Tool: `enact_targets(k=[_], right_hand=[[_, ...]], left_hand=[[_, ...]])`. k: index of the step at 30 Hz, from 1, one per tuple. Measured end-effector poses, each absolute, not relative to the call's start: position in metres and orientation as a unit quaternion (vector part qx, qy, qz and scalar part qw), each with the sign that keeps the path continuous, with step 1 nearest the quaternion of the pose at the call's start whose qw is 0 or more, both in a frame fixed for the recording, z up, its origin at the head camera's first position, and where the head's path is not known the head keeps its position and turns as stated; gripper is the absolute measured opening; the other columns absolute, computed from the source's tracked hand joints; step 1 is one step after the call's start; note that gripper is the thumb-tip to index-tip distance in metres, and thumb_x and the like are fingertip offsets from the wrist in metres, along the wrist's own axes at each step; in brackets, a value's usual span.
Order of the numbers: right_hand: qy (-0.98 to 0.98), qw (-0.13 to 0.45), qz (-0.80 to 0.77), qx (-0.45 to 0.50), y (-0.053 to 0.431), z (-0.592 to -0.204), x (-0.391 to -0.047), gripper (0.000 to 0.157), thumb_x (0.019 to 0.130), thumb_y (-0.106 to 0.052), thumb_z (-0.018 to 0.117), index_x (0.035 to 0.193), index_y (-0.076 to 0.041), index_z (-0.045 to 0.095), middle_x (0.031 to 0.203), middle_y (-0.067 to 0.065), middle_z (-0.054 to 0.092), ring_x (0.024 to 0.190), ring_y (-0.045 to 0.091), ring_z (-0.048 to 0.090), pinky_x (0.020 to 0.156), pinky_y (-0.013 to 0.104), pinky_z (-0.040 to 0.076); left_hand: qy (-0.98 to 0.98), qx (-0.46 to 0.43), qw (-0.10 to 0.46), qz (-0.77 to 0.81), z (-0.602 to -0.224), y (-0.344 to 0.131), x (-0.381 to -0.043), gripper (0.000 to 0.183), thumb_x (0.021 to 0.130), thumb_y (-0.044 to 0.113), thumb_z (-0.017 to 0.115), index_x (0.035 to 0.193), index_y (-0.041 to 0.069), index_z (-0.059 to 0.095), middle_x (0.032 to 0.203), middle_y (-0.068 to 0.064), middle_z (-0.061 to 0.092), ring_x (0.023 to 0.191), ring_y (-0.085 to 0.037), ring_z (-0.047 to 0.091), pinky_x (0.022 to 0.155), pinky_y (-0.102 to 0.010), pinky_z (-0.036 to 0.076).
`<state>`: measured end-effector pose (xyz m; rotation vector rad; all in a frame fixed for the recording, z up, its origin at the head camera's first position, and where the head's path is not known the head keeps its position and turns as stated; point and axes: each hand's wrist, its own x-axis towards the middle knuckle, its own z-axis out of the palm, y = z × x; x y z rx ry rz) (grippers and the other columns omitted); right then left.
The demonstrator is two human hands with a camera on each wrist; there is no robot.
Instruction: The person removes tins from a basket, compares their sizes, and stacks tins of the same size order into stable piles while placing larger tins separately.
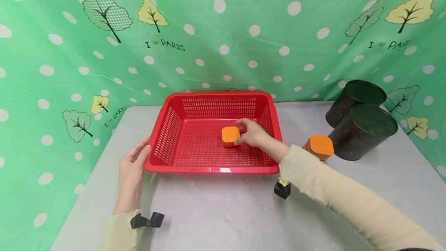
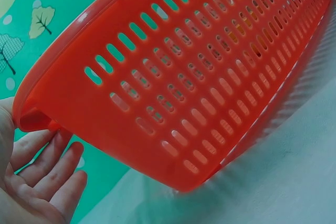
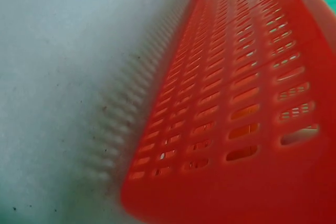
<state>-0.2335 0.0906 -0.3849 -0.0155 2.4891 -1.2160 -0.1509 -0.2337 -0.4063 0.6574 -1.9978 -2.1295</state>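
A red slotted plastic basket (image 1: 212, 170) sits on the table. At its left side my left hand (image 1: 131, 165) holds the rim, thumb above and fingers below; the left wrist view shows those fingers (image 2: 50, 166) under the rim of the basket (image 2: 131, 66). Reaching over the right side, my right hand (image 1: 252, 134) grips a small orange rounded-square box (image 1: 230, 134) between thumb and fingers, inside the basket. Whether the box touches the basket floor I cannot tell. In the right wrist view the basket wall (image 3: 210, 98) hides the hand.
Right of the basket stands a second orange piece (image 1: 319, 146), partly behind my right sleeve. Two dark cylindrical containers (image 1: 362, 131) stand beside it at the back right. A green printed cloth (image 1: 223, 22) hangs behind the grey-white table (image 1: 216, 216).
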Motion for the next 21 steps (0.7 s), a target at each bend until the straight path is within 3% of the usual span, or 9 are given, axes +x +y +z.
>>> enact_targets(k=[9, 14, 21], right_hand=[[0.911, 0.167, -0.377, -0.02, 0.086, -0.388, -0.236, 0.061, 0.081, -0.01, 0.082, 0.135, -0.007, 0.055, 0.122, 0.014, 0.063, 0.112, 0.027, 0.059, 0.103, 0.039, 0.05], [0.908, 0.162, -0.386, -0.012, 0.081, -0.384, -0.235, 0.061, 0.081, -0.016, 0.082, 0.135, -0.008, 0.054, 0.128, 0.014, 0.061, 0.115, 0.027, 0.059, 0.103, 0.039, 0.051], [0.86, 0.165, -0.482, -0.017, 0.096, -0.357, -0.233, 0.063, 0.088, -0.02, 0.075, 0.142, -0.005, 0.047, 0.142, 0.017, 0.052, 0.129, 0.033, 0.053, 0.105, 0.044, 0.049]], left_hand=[[-0.668, 0.223, 0.075, -0.706, -0.406, -0.236, -0.15, 0.05, 0.094, 0.03, 0.07, 0.14, 0.016, 0.058, 0.127, 0.009, 0.064, 0.111, 0.001, 0.062, 0.084, -0.009, 0.053], [-0.673, 0.229, 0.079, -0.698, -0.405, -0.239, -0.148, 0.05, 0.094, 0.032, 0.069, 0.141, 0.017, 0.058, 0.129, 0.01, 0.063, 0.114, 0.001, 0.059, 0.084, -0.007, 0.052], [-0.678, 0.214, 0.069, -0.7, -0.408, -0.237, -0.149, 0.049, 0.095, 0.03, 0.069, 0.141, 0.015, 0.058, 0.112, 0.019, 0.068, 0.103, 0.004, 0.065, 0.083, -0.01, 0.053]])
